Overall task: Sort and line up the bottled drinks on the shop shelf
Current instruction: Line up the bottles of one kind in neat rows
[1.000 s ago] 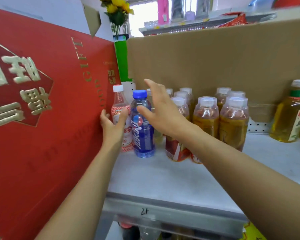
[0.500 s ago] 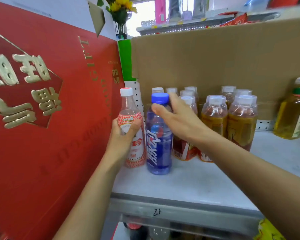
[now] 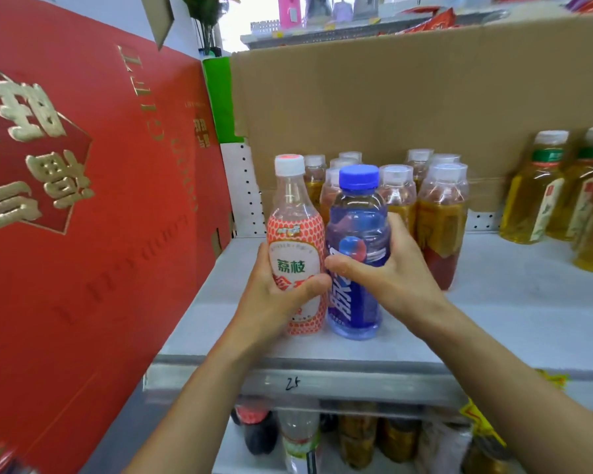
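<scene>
Gripping two bottles side by side at the shelf's front

Both of the person's hands are on drinks at the left end of the grey shelf point(image 3: 510, 319). The left hand point(image 3: 271, 302) is wrapped round the lower half of a pink-dotted bottle point(image 3: 293, 244) with a white cap. Its thumb lies across the front of the label and its fingers are hidden behind. The right hand point(image 3: 391, 282) is curled round a blue bottle point(image 3: 356, 217) with a blue cap, thumb on the front and fingers reaching round the far side. The two bottles are upright and touching each other near the shelf's front edge, their bases seemingly down on it.

Just behind them stands a cluster of amber tea bottles point(image 3: 442, 213) with pale caps, in rows running back to a cardboard box point(image 3: 391, 97) at the rear of the shelf. Well to the right, apart from that cluster, are taller yellow bottles point(image 3: 534, 200) with green neck bands. A big red gift box point(image 3: 100, 217) with gold lettering rises at the left, near the pink-dotted bottle. The shelf's front lip point(image 3: 374, 381) bears a handwritten "25". Below it, more bottles point(image 3: 298, 436) show dimly on a lower shelf.
</scene>
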### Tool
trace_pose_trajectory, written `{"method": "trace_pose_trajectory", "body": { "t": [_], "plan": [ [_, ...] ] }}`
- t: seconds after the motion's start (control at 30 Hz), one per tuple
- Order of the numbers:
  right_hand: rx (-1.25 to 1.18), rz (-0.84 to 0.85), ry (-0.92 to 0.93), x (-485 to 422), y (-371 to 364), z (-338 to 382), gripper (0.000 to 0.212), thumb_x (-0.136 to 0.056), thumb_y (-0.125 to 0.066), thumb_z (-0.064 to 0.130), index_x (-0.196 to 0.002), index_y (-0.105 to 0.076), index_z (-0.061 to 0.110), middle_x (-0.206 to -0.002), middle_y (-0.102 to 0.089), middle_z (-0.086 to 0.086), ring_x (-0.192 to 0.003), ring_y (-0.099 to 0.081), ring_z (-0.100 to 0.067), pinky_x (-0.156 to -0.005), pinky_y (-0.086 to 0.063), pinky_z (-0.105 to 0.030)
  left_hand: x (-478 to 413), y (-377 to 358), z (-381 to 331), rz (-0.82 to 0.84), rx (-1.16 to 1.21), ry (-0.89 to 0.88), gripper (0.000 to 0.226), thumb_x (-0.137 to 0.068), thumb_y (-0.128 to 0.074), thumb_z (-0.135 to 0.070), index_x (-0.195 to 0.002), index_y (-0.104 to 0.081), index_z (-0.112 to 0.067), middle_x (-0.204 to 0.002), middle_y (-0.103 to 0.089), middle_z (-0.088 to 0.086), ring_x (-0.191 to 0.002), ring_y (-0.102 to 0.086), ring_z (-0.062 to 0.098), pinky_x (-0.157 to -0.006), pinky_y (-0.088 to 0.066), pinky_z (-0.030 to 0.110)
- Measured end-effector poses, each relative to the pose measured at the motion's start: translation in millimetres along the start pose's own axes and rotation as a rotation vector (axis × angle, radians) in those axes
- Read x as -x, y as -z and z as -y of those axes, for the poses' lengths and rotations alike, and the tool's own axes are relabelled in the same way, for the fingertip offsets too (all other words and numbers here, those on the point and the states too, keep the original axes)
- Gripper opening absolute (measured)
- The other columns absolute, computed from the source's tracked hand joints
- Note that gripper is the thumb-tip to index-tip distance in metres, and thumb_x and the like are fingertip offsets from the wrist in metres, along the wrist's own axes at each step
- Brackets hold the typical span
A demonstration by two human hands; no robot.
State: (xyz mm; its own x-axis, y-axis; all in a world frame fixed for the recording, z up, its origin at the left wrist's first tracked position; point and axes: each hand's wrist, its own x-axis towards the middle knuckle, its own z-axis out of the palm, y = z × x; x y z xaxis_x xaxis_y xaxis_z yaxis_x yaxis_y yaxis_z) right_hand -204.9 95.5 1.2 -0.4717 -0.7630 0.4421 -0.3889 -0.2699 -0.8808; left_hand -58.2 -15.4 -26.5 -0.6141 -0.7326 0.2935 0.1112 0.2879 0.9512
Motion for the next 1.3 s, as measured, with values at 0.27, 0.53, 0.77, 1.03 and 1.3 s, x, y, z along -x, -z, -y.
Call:
{"method": "trace_pose_trajectory", "body": {
  "t": [0.27,0.53,0.77,1.03,1.3],
  "plan": [
    [0.013,-0.114,0.055,9,22,9,0.057,-0.071,-0.085,0.040,-0.118,-0.051,0.038,-0.103,-0.067,0.025,-0.092,-0.068,0.003,-0.067,-0.055,-0.014,-1,-28,-20,-0.106,0.096,-0.020,0.067,-0.067,-0.084,-0.053,-0.124,-0.052,-0.039,-0.102,-0.074,-0.013,-0.091,-0.074,0.010,-0.065,-0.060,0.025],
    [0.117,-0.199,0.087,58,86,31,0.049,-0.069,-0.087,0.039,-0.103,-0.052,0.038,-0.093,-0.067,0.026,-0.080,-0.069,0.001,-0.061,-0.051,-0.009,31,-96,-43,-0.074,0.070,-0.049,0.064,-0.069,-0.084,-0.051,-0.123,-0.054,-0.033,-0.100,-0.073,-0.009,-0.086,-0.073,0.009,-0.063,-0.058,0.023],
    [0.186,-0.219,0.066,125,174,46,0.053,-0.069,-0.085,0.042,-0.108,-0.050,0.037,-0.094,-0.066,0.023,-0.081,-0.068,0.002,-0.059,-0.050,-0.010,86,-182,-60,-0.033,0.119,-0.040,0.060,-0.066,-0.080,-0.052,-0.118,-0.056,-0.035,-0.098,-0.074,-0.010,-0.084,-0.074,0.011,-0.061,-0.058,0.024],
    [0.199,-0.257,-0.018,222,285,41,0.059,-0.066,-0.087,0.043,-0.114,-0.053,0.037,-0.099,-0.068,0.021,-0.084,-0.068,0.004,-0.061,-0.050,-0.012,164,-299,-69,0.004,0.153,0.012,0.066,-0.062,-0.080,-0.054,-0.120,-0.057,-0.032,-0.102,-0.074,-0.007,-0.088,-0.074,0.013,-0.070,-0.061,0.033],
    [0.227,-0.397,-0.128,301,387,32,0.056,-0.061,-0.085,0.052,-0.106,-0.053,0.043,-0.095,-0.070,0.026,-0.080,-0.068,0.005,-0.068,-0.048,-0.021,207,-410,-73,0.127,0.184,0.089,0.076,-0.054,-0.079,-0.059,-0.121,-0.059,-0.031,-0.103,-0.075,-0.003,-0.090,-0.074,0.019,-0.075,-0.061,0.041]
  ]
}}
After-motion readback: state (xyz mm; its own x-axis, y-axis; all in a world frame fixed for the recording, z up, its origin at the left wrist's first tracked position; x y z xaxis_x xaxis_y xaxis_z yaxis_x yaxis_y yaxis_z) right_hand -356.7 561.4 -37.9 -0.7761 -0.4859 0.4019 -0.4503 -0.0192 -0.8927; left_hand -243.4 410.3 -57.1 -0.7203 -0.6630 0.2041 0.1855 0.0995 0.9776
